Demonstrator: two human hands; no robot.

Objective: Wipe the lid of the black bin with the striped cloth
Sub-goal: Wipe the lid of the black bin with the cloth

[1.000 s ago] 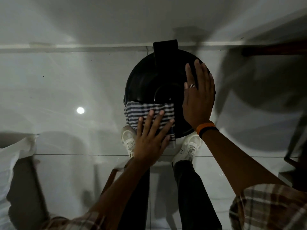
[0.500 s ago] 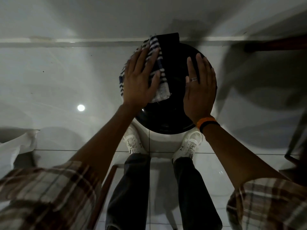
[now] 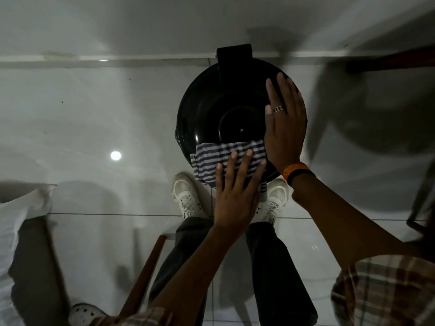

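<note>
The left hand [image 3: 235,191] lay flat and palm-down at the centre of the frame, its fingers [image 3: 244,165] spread and pointing toward the top, with the bare forearm running down to the lower left. The right hand [image 3: 283,135] lay flat too, a little higher and to the right of centre, fingers together and pointing up, a ring on one finger and orange and black bands at the wrist. Its forearm slanted down to the lower right, ending in a plaid sleeve. Neither hand curled to grasp.
</note>
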